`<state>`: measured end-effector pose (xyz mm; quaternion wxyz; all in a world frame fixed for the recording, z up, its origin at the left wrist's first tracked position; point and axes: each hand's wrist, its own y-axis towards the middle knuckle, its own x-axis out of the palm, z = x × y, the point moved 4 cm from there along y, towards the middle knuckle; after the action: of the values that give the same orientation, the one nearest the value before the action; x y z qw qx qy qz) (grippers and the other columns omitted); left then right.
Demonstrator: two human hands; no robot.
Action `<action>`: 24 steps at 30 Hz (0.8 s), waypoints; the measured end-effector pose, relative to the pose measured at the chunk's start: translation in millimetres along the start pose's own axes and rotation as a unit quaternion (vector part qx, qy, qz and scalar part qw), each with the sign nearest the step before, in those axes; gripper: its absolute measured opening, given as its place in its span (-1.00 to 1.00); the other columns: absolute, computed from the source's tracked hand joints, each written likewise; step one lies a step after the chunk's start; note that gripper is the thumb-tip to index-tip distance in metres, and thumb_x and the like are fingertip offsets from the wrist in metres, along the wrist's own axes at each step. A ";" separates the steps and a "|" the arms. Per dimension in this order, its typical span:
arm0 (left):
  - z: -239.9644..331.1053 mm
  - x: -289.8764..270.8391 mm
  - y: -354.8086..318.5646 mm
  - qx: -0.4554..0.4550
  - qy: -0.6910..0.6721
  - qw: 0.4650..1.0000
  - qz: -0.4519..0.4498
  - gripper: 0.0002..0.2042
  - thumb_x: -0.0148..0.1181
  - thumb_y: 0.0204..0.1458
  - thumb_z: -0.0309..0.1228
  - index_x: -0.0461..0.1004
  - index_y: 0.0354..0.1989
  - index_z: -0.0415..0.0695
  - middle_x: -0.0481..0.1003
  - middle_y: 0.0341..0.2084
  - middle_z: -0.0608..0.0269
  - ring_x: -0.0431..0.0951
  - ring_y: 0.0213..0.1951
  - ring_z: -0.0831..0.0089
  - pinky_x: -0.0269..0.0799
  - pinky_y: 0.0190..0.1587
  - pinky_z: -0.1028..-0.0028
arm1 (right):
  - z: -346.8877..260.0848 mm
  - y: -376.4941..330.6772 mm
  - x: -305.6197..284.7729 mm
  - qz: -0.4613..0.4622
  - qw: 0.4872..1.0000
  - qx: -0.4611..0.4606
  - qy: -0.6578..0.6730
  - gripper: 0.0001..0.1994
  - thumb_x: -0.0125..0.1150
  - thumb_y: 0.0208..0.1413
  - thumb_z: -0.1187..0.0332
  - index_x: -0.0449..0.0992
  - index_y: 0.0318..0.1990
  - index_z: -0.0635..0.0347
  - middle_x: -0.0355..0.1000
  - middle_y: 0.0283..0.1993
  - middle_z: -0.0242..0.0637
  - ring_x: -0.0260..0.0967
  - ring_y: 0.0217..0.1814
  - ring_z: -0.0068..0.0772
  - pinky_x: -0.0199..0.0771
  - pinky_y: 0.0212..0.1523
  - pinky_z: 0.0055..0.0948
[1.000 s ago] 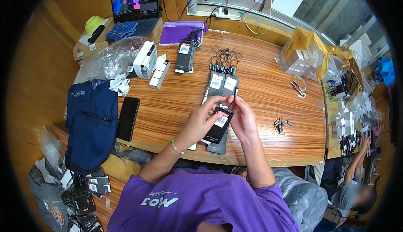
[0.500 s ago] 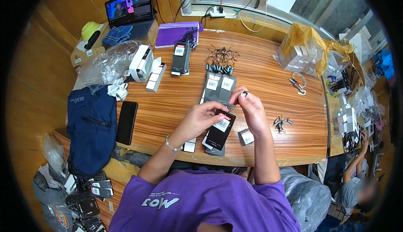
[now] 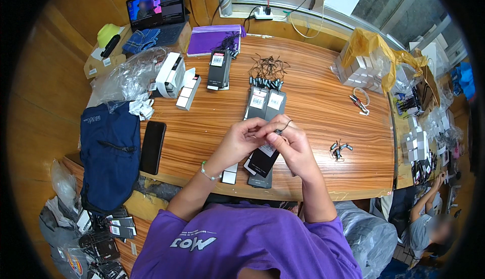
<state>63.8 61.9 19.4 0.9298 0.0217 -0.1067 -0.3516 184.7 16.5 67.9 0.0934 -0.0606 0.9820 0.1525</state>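
Note:
A black hang tag with a white label hangs tilted below my fingers, above the front of the table. My left hand pinches its upper end. Close against it, my right hand grips a thin black string at the tag's top; whether the string passes through the tag is hidden by my fingers. Beneath and beyond lie grey hang tags in overlapping rows, with their dark strings and small fasteners fanned out at the far end. Several loose string fasteners lie right of my right hand.
A black phone and a navy pouch lie at left. Behind them are a white box, another tag stack and a purple packet. Snips and bagged white boxes sit right. Another person works far right.
My right hand has moved left and down to meet my left hand at the tag's top, bringing the string in. The small labelled piece near my right wrist is now mostly covered.

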 end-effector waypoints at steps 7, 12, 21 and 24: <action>1.3 -4.8 -5.7 -0.046 -0.020 0.998 -0.031 -0.82 0.17 -0.05 -0.57 0.39 -0.25 -0.27 0.47 -0.40 0.31 0.45 -0.32 0.65 0.38 -0.25 0.65 | 6.5 3.3 -9.6 0.059 0.992 0.068 0.091 -0.86 0.15 0.00 0.48 0.55 -0.26 0.24 0.37 -0.40 -0.37 0.28 -0.36 -0.61 0.28 -0.36 -0.63; 4.8 -11.1 -10.7 -0.052 -0.014 0.998 -0.030 -0.80 0.16 -0.04 -0.56 0.40 -0.21 -0.27 0.47 -0.39 0.30 0.45 -0.33 0.66 0.38 -0.27 0.67 | 8.5 -2.3 -23.9 0.047 0.997 0.055 -0.029 -0.91 0.21 -0.08 0.52 0.56 -0.37 0.26 0.41 -0.39 -0.33 0.30 -0.34 -0.58 0.30 -0.38 -0.59; -1.6 -13.1 -13.3 -0.056 0.004 0.998 -0.036 -0.80 0.17 -0.04 -0.56 0.41 -0.21 -0.30 0.49 -0.39 0.28 0.47 -0.33 0.64 0.40 -0.28 0.65 | 5.6 -6.2 -7.6 -0.034 0.995 0.094 -0.008 -0.92 0.19 -0.07 0.58 0.44 -0.38 0.29 0.39 -0.41 -0.39 0.29 -0.36 -0.61 0.30 -0.33 -0.58; -3.4 -6.1 -12.0 -0.056 0.021 0.997 -0.038 -0.82 0.16 -0.04 -0.56 0.43 -0.24 -0.31 0.51 -0.41 0.27 0.49 -0.33 0.63 0.40 -0.28 0.64 | 18.9 -8.6 1.2 -0.020 0.984 0.148 0.100 -0.92 0.17 -0.05 0.57 0.42 -0.38 0.26 0.37 -0.42 -0.43 0.27 -0.37 -0.67 0.28 -0.34 -0.63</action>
<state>52.2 56.8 13.6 0.9177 -0.0192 -0.0660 -0.3914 187.9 14.2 47.5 0.0061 -0.0808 0.9967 -0.0031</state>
